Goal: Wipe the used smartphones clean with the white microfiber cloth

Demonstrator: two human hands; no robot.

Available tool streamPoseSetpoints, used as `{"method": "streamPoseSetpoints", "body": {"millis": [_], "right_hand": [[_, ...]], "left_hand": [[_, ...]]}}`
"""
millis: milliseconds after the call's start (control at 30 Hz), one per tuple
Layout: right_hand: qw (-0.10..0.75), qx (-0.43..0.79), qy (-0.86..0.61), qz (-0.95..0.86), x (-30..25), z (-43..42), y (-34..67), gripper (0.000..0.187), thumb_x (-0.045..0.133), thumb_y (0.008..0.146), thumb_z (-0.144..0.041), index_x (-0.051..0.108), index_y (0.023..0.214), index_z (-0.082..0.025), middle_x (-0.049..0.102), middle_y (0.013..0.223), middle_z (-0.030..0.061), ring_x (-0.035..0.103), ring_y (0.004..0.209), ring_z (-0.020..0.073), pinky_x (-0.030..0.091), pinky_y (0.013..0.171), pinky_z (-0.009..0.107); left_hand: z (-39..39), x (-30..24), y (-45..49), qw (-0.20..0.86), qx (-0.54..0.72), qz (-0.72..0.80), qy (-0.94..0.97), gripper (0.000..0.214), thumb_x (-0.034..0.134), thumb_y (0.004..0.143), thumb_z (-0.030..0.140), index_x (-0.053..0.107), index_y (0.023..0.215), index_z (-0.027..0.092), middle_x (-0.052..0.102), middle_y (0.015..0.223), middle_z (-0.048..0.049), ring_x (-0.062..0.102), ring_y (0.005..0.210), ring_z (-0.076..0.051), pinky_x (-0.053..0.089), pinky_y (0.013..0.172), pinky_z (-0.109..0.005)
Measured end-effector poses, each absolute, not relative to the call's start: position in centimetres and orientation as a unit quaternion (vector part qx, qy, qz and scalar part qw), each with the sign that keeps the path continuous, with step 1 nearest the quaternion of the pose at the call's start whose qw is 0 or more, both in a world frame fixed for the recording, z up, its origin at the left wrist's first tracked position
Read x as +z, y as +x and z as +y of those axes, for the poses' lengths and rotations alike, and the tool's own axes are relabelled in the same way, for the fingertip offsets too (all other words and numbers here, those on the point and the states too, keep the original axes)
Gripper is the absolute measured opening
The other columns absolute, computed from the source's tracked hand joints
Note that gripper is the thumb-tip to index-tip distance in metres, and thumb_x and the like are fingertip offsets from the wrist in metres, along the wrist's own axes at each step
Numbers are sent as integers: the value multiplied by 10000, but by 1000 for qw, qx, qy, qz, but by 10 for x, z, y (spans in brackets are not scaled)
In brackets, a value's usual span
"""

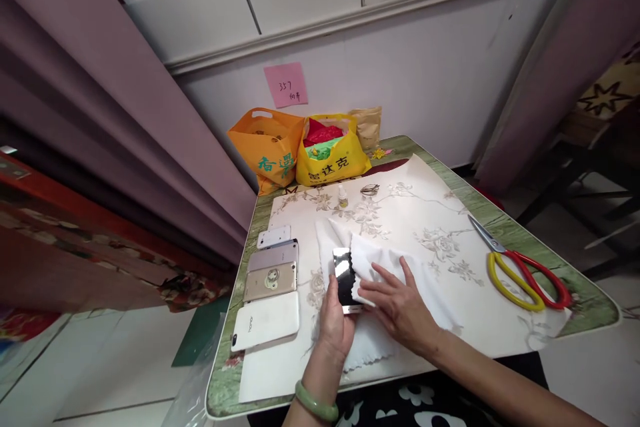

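Observation:
A smartphone (344,280) with a dark screen and white ends is in my left hand (334,320), whose fingers wrap round its lower part. A green bangle (317,401) circles that wrist. My right hand (397,303) presses a white cloth (377,253) with a zigzag edge against the phone's right side, its fingers partly spread over the fabric. More of the cloth lies beneath both hands. To the left, several phones lie in a column: a small white phone (274,236), a lilac-grey phone (274,255), a gold phone (270,281) with a ring holder, and a white Honor phone (266,321).
Large scissors (520,273) with yellow and red handles rest at the table's right. A small bottle (343,197) and eyeglasses (370,189) lie beyond the cloth. An orange bag (273,153) and a yellow bag (333,157) stand at the back against the wall.

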State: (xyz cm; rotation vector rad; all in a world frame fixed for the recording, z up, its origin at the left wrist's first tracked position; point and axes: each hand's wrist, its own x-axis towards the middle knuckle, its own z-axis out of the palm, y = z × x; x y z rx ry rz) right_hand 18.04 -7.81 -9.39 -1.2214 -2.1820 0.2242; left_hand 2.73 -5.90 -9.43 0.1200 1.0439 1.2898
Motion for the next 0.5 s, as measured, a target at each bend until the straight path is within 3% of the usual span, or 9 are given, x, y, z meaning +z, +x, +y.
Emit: {"method": "streamPoseSetpoints", "body": {"millis": [100, 167, 233, 267, 367, 500], "right_hand": [[361, 121, -513, -769, -78, -51, 189, 259, 478, 978, -352, 720, 1042, -286, 685, 1209, 46, 599, 1158, 259, 362, 1051, 513], [394, 148, -567, -708, -65, -31, 200, 328, 474, 968, -429, 736, 907, -240, 707, 1081, 54, 656, 940, 219, 489, 798, 334], [419, 189, -614, -642, -53, -11, 213, 440, 482, 942, -510, 693, 723, -191, 669, 741, 19, 594, 637, 161, 420, 577, 254], [437, 222, -622, -611, -50, -3, 219, 458, 488, 928, -537, 683, 713, -182, 624, 657, -1, 553, 581, 147, 381, 530, 240], [487, 290, -626, -535, -49, 17, 232, 463, 519, 882, -583, 699, 786, -167, 584, 622, -23, 523, 575, 141, 356, 511, 222], [487, 270, -667, -495, -64, 30, 244, 477, 544, 835, -602, 732, 823, -163, 591, 628, -22, 534, 608, 152, 362, 538, 222]], "left_hand": [[-59, -93, 27, 684, 579, 441, 45, 402, 629, 883, 397, 645, 1200, 150, 726, 1112, -148, 707, 944, -256, 576, 843, -414], [-60, -93, 27, 689, 576, 437, 51, 425, 635, 877, 409, 633, 1217, 153, 721, 1115, -161, 707, 960, -282, 575, 843, -460], [-61, -93, 25, 687, 572, 444, 58, 439, 640, 871, 421, 627, 1224, 161, 716, 1126, -168, 707, 971, -302, 577, 835, -499], [-61, -93, 25, 686, 570, 448, 61, 441, 638, 871, 427, 625, 1224, 163, 713, 1132, -171, 706, 980, -307, 577, 835, -513], [-61, -92, 24, 685, 562, 458, 67, 443, 628, 876, 439, 628, 1210, 147, 712, 1134, -183, 696, 1017, -314, 573, 857, -524], [-60, -86, 24, 684, 563, 461, 48, 412, 648, 870, 396, 630, 1209, 163, 697, 1190, -167, 682, 1063, -320, 572, 876, -524]]}}
